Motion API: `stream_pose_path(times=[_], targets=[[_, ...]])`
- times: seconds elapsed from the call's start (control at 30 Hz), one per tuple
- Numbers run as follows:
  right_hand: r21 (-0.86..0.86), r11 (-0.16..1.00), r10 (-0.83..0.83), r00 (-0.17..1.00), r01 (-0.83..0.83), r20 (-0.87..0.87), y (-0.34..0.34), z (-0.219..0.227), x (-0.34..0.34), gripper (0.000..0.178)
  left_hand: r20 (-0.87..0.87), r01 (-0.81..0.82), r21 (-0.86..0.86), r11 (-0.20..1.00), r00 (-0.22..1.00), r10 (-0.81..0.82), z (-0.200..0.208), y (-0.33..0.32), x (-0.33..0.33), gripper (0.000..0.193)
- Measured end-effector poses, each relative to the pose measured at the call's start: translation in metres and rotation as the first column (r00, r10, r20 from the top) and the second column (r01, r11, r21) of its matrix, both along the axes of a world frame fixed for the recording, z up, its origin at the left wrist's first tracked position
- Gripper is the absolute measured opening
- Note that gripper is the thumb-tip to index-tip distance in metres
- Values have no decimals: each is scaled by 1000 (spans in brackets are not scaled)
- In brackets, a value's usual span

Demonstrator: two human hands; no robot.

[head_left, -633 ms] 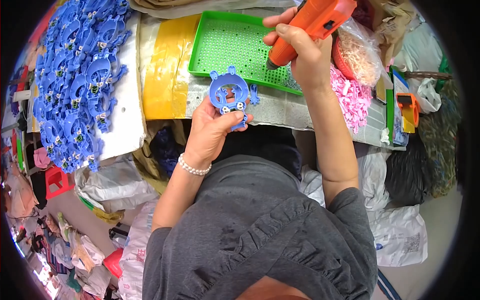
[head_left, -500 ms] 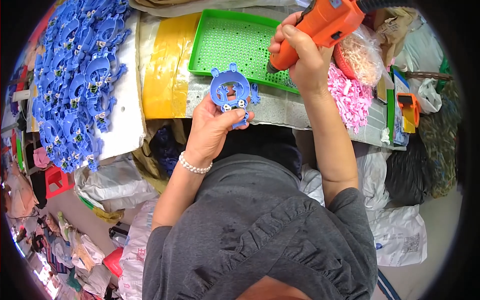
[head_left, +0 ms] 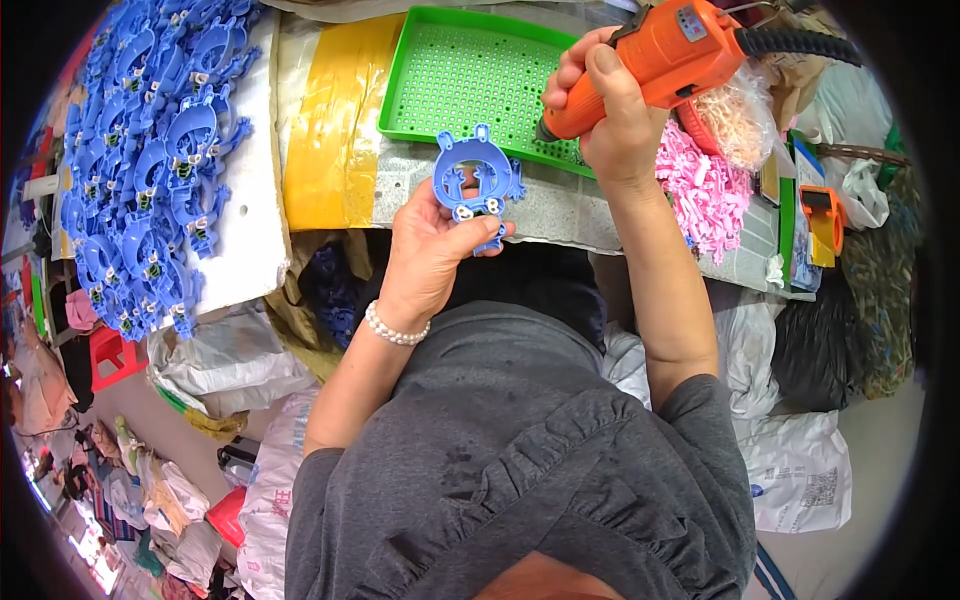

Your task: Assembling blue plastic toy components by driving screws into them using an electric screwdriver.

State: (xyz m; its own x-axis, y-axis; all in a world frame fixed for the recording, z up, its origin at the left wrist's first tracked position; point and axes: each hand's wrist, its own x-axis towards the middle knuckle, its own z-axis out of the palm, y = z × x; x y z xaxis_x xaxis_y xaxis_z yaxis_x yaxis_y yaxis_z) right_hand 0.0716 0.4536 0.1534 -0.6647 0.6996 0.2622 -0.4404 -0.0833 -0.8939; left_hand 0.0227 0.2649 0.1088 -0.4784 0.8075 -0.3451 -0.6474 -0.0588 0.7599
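Observation:
My left hand (head_left: pixel 425 240) is closed on a blue plastic toy part (head_left: pixel 470 150), a round ring-shaped shell with two ears on top and small white pieces near its lower end. The thumb presses over its lower end. A small blue limb-shaped piece (head_left: pixel 517 180) shows at the ring's right side; whether it is attached I cannot tell. My right hand (head_left: pixel 622 125) grips an orange electric screwdriver (head_left: pixel 680 60) with a black cord. Its dark tip points down-left over the near edge of a green perforated tray (head_left: pixel 388 115), to the right of the blue part.
Many matching blue parts (head_left: pixel 150 180) are piled on a white board at the left. Yellow tape (head_left: pixel 330 130) covers part of the worktop. At the right lie pink pieces (head_left: pixel 700 200), a red basket (head_left: pixel 697 128) with a plastic bag, and an orange tape dispenser (head_left: pixel 820 220).
The blue part has shifted slightly right, and its ring is now against the small limb-shaped piece. The screwdriver has moved a little right and down, still in my right hand.

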Motion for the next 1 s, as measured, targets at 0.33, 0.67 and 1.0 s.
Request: stream_pose_path(times=[0.33, 0.67, 1.0], targets=[[44, 999, 10, 1000, -9, -10, 3, 7, 6, 27, 41, 8, -25, 1000, 999, -7, 5, 0, 0, 40], [148, 952, 287, 949, -267, -129, -16, 44, 28, 48, -5, -15, -45, 999, 1000, 15, 3, 3, 1, 33], [98, 929, 365, 927, -357, -83, -47, 32, 32, 52, -13, -31, -17, 999, 999, 31, 3, 3, 2, 29]])
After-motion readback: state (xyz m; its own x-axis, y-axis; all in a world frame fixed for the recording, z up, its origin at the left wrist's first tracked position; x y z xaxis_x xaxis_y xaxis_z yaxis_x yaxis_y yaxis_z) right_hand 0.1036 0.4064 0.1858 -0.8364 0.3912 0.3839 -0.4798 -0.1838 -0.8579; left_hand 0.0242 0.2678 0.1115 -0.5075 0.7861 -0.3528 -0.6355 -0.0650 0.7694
